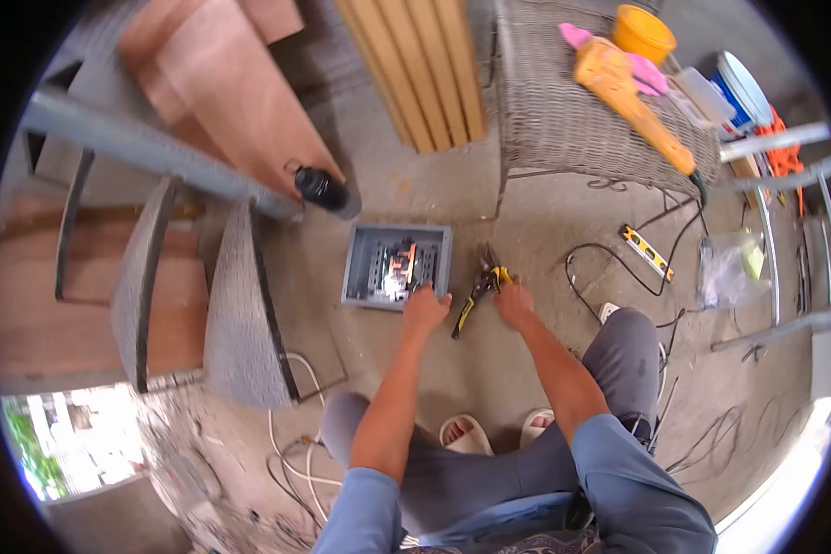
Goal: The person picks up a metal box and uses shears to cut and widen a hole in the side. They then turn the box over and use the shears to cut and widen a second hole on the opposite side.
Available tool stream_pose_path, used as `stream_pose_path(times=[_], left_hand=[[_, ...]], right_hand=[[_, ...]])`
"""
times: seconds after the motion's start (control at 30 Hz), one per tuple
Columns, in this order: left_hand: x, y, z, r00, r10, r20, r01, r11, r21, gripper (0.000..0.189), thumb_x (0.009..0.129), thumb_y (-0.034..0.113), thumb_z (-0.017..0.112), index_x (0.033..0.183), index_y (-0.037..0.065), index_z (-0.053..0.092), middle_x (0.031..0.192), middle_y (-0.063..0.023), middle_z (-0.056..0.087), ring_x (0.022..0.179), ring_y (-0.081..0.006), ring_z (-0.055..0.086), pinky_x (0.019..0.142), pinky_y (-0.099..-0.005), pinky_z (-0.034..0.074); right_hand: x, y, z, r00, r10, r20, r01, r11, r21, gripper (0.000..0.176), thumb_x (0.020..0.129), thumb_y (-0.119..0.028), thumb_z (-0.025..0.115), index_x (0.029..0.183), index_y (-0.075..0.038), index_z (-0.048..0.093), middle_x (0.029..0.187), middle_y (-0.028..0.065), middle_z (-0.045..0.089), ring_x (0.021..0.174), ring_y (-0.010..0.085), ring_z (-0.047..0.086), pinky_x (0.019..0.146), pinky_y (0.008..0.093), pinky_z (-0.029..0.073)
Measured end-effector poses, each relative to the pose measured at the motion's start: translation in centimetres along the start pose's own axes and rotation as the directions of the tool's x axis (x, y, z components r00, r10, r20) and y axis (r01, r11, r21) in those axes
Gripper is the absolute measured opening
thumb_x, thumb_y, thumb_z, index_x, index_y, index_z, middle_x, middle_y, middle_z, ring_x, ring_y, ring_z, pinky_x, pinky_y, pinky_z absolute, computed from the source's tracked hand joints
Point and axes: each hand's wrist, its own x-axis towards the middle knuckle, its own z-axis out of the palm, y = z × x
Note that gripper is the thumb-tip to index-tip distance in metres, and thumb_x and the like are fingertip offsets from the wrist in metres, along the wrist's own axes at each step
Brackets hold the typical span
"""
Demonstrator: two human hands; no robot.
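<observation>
The left hand (427,308) is at the lower right edge of an open gray metal box (399,266) with electrical parts (403,268) inside, which lies on the concrete floor (360,346); whether its fingers grip the edge cannot be told. The right hand (513,301) is at the yellow-and-black snips (482,288), just right of the box, the fingers by one handle; how far they are closed is unclear. A black bottle (321,188) is near the box's upper left corner, and a yellow level (647,252) lies farther right.
</observation>
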Motion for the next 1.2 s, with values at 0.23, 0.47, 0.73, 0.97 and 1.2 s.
stream_pose_path(times=[0.23, 0.47, 0.73, 0.97, 1.2], left_hand=[[2.8, 0.0, 2.0, 0.994, -0.079, -0.069, 0.079, 0.997, -0.011, 0.052, 0.077, 0.031, 0.074, 0.121, 0.005, 0.060, 0.103, -0.0201, 0.069, 0.100, -0.0357, 0.066, 0.089, -0.0453, 0.051], [0.1, -4.1, -4.3, 0.979, -0.067, -0.191, -0.029, 0.886, -0.462, 0.027, 0.075, 0.015, 0.076, 0.098, 0.003, 0.067, 0.074, -0.0013, 0.063, 0.063, -0.0140, 0.053, 0.062, -0.0301, 0.044], [-12.6, -5.0, -8.9, 0.980, 0.136, -0.146, -0.199, 0.613, -0.765, 0.023, 0.082, 0.009, 0.074, 0.103, 0.002, 0.068, 0.081, 0.0050, 0.059, 0.077, -0.0062, 0.049, 0.072, -0.0235, 0.042], [-21.8, -2.6, -5.7, 0.914, 0.186, -0.361, -0.345, 0.824, -0.449, 0.031, 0.073, 0.011, 0.081, 0.100, -0.001, 0.068, 0.087, -0.0111, 0.070, 0.088, -0.0221, 0.065, 0.094, -0.0394, 0.048], [-21.8, -2.9, -4.5, 0.779, 0.372, -0.504, -0.471, 0.879, -0.079, 0.028, 0.066, 0.011, 0.084, 0.087, 0.001, 0.068, 0.088, -0.0114, 0.071, 0.088, -0.0311, 0.066, 0.087, -0.0411, 0.050]], right_hand=[[-0.3, 1.5, -2.0, 0.972, 0.140, 0.189, -0.169, 0.974, 0.149, 0.039, 0.077, -0.021, 0.064, 0.109, 0.002, 0.065, 0.130, 0.0231, 0.052, 0.108, 0.0368, 0.062, 0.091, 0.0423, 0.052], [-1.3, 1.1, -3.9, 0.994, 0.015, -0.109, -0.021, 0.998, -0.059, 0.048, 0.079, -0.040, 0.070, 0.113, -0.007, 0.066, 0.116, 0.0209, 0.062, 0.095, 0.0356, 0.066, 0.082, 0.0443, 0.053], [1.1, -7.5, -11.4, 0.783, -0.340, 0.521, -0.474, 0.216, 0.854, 0.090, 0.084, -0.078, 0.043, 0.123, 0.003, 0.057, 0.118, 0.0186, 0.061, 0.098, 0.0322, 0.063, 0.086, 0.0433, 0.051], [-4.6, -11.5, -22.5, 0.626, -0.513, 0.587, -0.302, 0.535, 0.789, 0.098, 0.076, -0.082, 0.051, 0.127, 0.002, 0.055, 0.120, 0.0197, 0.061, 0.101, 0.0331, 0.064, 0.086, 0.0459, 0.052], [-8.6, -13.1, -21.2, 0.791, -0.574, 0.213, 0.385, 0.737, 0.556, 0.076, 0.062, -0.055, 0.078, 0.115, -0.003, 0.064, 0.101, 0.0182, 0.070, 0.094, 0.0313, 0.068, 0.082, 0.0385, 0.053]])
